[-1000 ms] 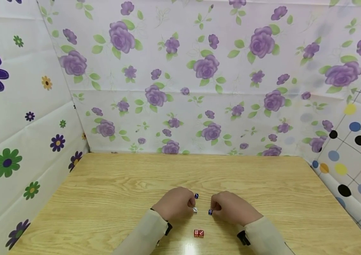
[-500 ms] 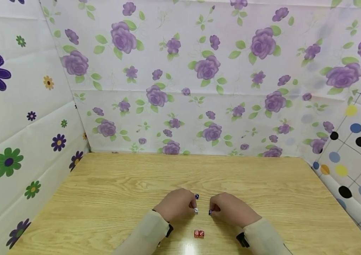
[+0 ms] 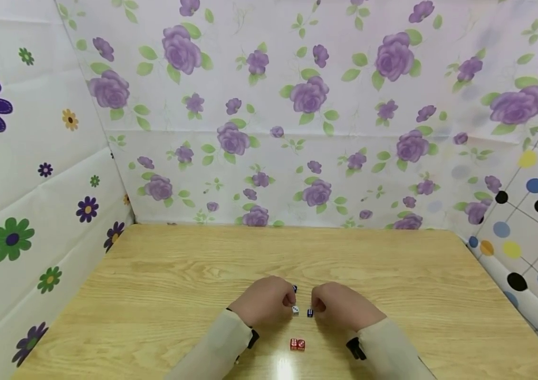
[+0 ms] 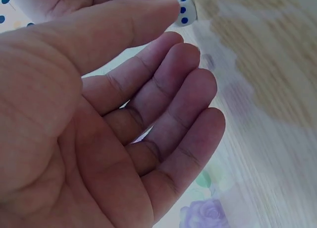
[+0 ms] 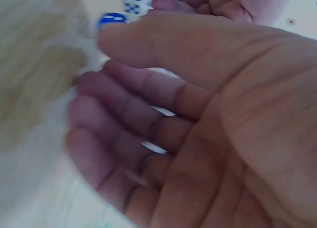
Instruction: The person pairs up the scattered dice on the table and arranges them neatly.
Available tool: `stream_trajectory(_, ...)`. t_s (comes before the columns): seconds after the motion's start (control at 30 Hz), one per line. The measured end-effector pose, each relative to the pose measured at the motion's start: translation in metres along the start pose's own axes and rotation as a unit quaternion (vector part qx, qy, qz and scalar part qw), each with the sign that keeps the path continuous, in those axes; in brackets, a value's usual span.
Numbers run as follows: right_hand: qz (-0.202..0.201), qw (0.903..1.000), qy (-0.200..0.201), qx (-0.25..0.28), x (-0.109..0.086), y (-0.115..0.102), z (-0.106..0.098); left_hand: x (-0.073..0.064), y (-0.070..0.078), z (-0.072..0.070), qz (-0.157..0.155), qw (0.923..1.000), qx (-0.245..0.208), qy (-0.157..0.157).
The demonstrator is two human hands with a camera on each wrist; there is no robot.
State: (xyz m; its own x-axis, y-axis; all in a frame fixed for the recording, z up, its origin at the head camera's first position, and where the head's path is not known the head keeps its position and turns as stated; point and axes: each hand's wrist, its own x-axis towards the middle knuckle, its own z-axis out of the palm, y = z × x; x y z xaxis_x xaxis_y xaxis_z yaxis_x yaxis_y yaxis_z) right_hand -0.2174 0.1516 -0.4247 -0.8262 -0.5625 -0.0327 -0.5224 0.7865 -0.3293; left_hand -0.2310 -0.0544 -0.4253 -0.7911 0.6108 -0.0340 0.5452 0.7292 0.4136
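Note:
My left hand [image 3: 266,302] is low over the table, thumb tip right beside a white die [image 3: 295,311]. In the left wrist view this die [image 4: 186,12] shows just past the thumb, outside the loosely bent fingers [image 4: 195,91]. Facing it, my right hand [image 3: 345,306] has its thumb tip at a dark blue die [image 3: 310,313]. The right wrist view has that blue die [image 5: 112,19] along the far side of the thumb, and the relaxed fingers hold nothing. A small gap separates the white and blue dice in the head view.
Two red dice [image 3: 297,344] sit side by side nearer to me. Another dark blue die [image 3: 295,288] lies farther back, partly hidden by my left hand. Flowered cloth [image 3: 269,132] stands behind the wooden table [image 3: 193,264], with patterned sheets along both sides.
The white die has shifted slightly right and the near blue die slightly left, so they are closer together. Both hands have drawn inward a little, and the farther blue die is more covered.

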Motion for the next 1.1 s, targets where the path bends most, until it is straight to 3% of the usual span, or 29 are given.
stream_trajectory(0.27,0.036,0.999,-0.015,0.024,0.002,-0.011,-0.001,-0.002,0.003,-0.002,-0.018,0.9998,0.002,-0.007)
stream_trajectory(0.6,0.006,0.9998,0.017,0.012,0.005,-0.014,0.002,-0.002,0.003,0.003,-0.009,0.9998,0.015,-0.004)
stream_trajectory(1.1,0.014,0.9997,0.021,-0.002,0.008,-0.01,0.005,0.003,0.002,0.006,0.004,0.9999,0.013,-0.004)
